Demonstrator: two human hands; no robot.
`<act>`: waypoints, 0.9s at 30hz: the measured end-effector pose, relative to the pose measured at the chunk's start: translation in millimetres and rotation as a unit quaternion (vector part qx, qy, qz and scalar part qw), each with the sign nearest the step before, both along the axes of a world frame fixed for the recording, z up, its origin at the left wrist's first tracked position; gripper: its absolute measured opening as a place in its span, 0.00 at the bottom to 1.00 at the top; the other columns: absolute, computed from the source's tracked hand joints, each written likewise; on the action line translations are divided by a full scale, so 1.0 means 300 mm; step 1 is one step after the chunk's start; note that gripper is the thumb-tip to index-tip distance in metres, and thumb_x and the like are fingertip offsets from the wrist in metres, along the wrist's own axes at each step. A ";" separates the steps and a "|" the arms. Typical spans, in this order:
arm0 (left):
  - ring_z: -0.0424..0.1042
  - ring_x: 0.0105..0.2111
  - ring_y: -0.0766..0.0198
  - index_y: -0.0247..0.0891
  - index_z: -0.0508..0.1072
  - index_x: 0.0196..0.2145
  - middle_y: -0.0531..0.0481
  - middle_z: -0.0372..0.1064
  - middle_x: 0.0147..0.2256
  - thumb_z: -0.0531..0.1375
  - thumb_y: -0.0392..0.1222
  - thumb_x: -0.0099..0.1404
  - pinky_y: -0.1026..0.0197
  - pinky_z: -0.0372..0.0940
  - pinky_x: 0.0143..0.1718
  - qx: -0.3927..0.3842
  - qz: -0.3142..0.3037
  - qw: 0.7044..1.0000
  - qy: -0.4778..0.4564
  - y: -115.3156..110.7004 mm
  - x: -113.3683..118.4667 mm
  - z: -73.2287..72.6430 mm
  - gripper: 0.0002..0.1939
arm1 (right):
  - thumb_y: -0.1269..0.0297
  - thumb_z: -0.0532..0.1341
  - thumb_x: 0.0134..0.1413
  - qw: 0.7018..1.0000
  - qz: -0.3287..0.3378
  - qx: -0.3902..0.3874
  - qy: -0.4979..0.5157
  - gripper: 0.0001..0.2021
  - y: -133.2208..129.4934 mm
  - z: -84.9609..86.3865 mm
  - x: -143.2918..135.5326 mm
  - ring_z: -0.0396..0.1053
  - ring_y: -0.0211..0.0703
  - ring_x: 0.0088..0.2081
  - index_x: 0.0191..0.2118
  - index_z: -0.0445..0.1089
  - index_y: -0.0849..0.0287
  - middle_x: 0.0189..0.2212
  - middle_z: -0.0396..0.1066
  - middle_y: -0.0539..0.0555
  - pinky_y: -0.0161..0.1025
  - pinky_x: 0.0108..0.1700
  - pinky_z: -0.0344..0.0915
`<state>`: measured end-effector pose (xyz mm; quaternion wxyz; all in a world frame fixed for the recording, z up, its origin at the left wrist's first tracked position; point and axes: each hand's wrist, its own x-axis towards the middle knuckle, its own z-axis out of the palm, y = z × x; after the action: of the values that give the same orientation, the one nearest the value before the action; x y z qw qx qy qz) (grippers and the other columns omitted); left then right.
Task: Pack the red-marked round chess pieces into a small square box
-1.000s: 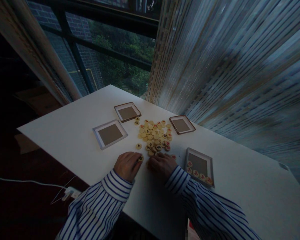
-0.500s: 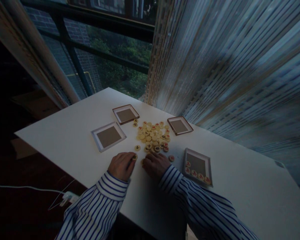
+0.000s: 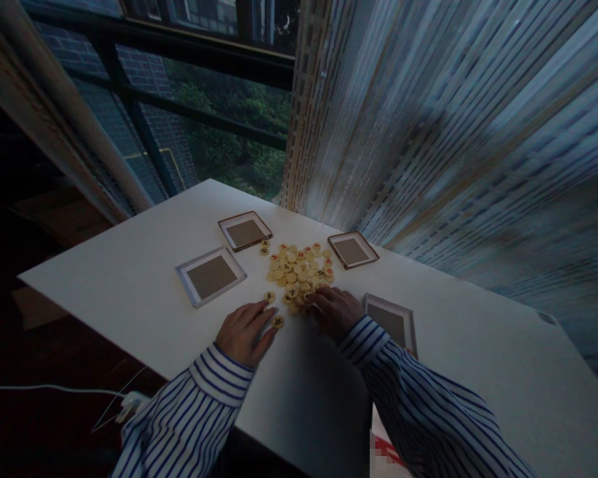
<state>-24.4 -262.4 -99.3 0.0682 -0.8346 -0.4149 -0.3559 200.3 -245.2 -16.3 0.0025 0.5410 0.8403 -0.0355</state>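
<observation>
A heap of round xiangqi pieces (image 3: 292,269), with red or black characters on some and plain faces on others, lies mid-table. My left hand (image 3: 244,332) rests just left of it, fingers apart. One black-marked piece (image 3: 278,322) lies by its thumb and index fingertips, and another black-marked piece (image 3: 270,297) is just beyond its fingers. My right hand (image 3: 339,311) reaches over the heap's near right edge, fingers stretched out and touching pieces. Its thumb is partly hidden. The near right box tray (image 3: 413,325) is partly covered by my right hand and sleeve.
A grey-white tray (image 3: 185,287) and a brown-edged tray (image 3: 265,238) stand left of the heap; another brown-edged tray (image 3: 373,255) is behind it at right. Two black-marked pieces (image 3: 264,247) sit by the far left tray. A window and string curtain (image 3: 403,119) border the white table (image 3: 129,265).
My left fingers have spread from a piece, which now lies beside them. My right hand has shifted right and farther onto the heap, covering its near right edge. The view has turned slightly.
</observation>
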 end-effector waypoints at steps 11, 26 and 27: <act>0.70 0.40 0.52 0.33 0.69 0.44 0.38 0.72 0.41 0.56 0.45 0.61 0.51 0.68 0.38 0.015 0.026 1.000 0.002 0.017 0.090 0.006 0.16 | 0.60 0.53 0.56 0.995 -0.073 -0.062 -0.021 0.13 0.053 -0.001 -0.047 0.66 0.47 0.45 0.44 0.66 0.58 0.42 0.69 0.57 0.39 0.42 0.60; 0.70 0.39 0.56 0.33 0.68 0.44 0.39 0.72 0.38 0.55 0.36 0.61 0.53 0.70 0.39 0.010 -0.019 0.998 -0.051 0.024 0.095 0.007 0.13 | 0.63 0.51 0.57 0.993 -0.098 -0.057 -0.012 0.10 0.015 0.020 0.008 0.67 0.46 0.42 0.40 0.67 0.58 0.40 0.71 0.56 0.38 0.39 0.59; 0.70 0.39 0.55 0.33 0.68 0.44 0.39 0.72 0.38 0.55 0.36 0.61 0.53 0.70 0.39 0.011 -0.018 0.998 -0.052 0.023 0.094 0.007 0.13 | 0.63 0.51 0.56 0.993 -0.103 -0.062 -0.020 0.10 0.012 0.023 0.012 0.67 0.46 0.42 0.40 0.67 0.58 0.40 0.72 0.56 0.39 0.39 0.59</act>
<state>3.9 -255.5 -97.2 0.0493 -0.8213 -0.3989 -0.4049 203.8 -241.7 -9.5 0.0492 0.6240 0.7761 -0.0764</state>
